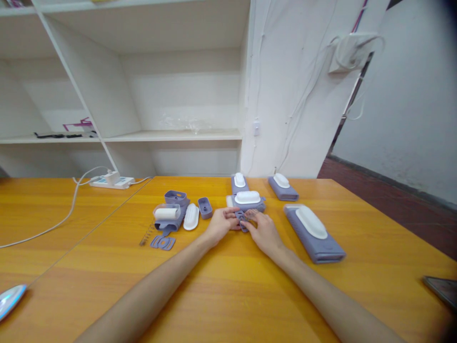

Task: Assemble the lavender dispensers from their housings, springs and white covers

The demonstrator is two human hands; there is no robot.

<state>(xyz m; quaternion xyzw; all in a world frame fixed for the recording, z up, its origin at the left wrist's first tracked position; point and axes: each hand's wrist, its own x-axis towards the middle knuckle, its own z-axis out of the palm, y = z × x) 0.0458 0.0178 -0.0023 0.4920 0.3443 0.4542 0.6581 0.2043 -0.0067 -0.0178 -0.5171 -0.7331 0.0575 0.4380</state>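
My left hand [220, 224] pinches a small flat purple-grey plastic part [241, 219] with cut-outs, just above the table. Against its other side are the fingers of my right hand [264, 233], closed around a thin coppery coil spring [252, 214]. Directly behind both hands lies a purple-grey assembly with a white oval pad [247, 197] on top. Left of my left hand are a small purple-grey open box [204, 208] and a white ribbed oval piece [192, 216]. Farther left, a second coil spring [147, 235] rests near flat purple-grey plastic parts [163, 243].
More purple-grey units with white pads stand at the right [314, 233] and back right [283, 186]. A power strip [112, 180] with a white cable sits back left. A shiny mouse-like object [11, 300] is at the left edge, a dark flat device [441, 288] at the right.
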